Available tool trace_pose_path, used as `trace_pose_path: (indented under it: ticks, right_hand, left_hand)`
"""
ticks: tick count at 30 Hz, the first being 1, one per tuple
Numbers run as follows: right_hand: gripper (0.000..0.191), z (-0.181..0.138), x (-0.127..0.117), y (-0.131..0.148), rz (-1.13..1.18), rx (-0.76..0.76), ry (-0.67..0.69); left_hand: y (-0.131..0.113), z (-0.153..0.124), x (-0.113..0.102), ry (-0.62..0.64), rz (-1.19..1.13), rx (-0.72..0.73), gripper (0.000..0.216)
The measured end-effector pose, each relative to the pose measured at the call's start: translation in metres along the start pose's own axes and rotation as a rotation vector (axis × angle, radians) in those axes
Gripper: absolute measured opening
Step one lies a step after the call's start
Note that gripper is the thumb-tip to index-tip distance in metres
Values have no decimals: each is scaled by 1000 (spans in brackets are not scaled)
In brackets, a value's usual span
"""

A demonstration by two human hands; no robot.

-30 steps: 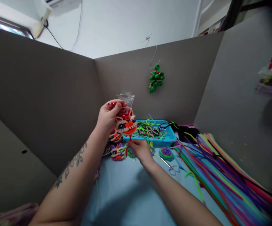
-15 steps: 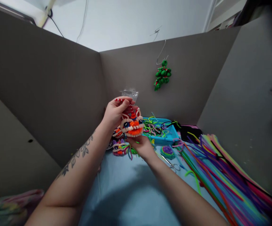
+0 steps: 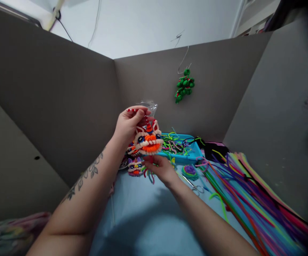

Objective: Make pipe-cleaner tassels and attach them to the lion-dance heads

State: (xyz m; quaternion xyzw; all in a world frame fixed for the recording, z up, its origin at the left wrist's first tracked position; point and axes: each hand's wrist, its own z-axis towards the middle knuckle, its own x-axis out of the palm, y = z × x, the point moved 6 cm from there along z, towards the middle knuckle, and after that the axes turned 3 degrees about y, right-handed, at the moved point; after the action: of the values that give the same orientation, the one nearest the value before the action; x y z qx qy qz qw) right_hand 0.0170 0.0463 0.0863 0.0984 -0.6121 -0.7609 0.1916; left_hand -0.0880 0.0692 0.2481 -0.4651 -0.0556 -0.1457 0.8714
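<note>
My left hand (image 3: 131, 122) is closed on a red-and-white beaded string. From it hangs a pipe-cleaner lion head (image 3: 149, 141), cream with orange nose and mouth, blue eyes and a red-orange horn. Just under the lion head, my right hand (image 3: 161, 169) has its fingers curled around a short red strand (image 3: 151, 159) at the ornament's underside. Behind the left hand shows part of a clear plastic bag (image 3: 151, 106). A purple-eared pipe-cleaner head (image 3: 135, 168) lies beside the right fingertips, and another orange-and-dark head (image 3: 133, 149) is partly hidden behind the left wrist.
A blue tray (image 3: 196, 156) holds loose pipe-cleaner pieces. Scissors (image 3: 193, 185) and a purple-green round piece (image 3: 189, 171) lie to the right, beside bundled pipe cleaners (image 3: 260, 192). A green pipe-cleaner tree (image 3: 185, 85) hangs on a wire against the grey panel (image 3: 148, 78).
The lion head has moved slightly left and up with my left hand. My right hand has come away from its chin to just below, where the red strand now shows.
</note>
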Motion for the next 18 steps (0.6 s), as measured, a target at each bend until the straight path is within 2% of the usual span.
trace_pose_path:
  ticks: [3, 8, 13, 18]
  right_hand:
    - [45, -3, 3, -5, 6, 30, -12]
    - [54, -5, 10, -8, 208, 86, 115]
    - [50, -5, 5, -1, 38, -10, 93]
    - [36, -9, 3, 7, -110, -56, -26]
  left_hand:
    - [-2, -2, -2, -26, 11, 5, 19]
    - [-3, -5, -3, -10, -26, 18, 22]
    - [3, -7, -3, 23, -25, -26, 22]
    - [13, -10, -5, 7, 25, -59, 18]
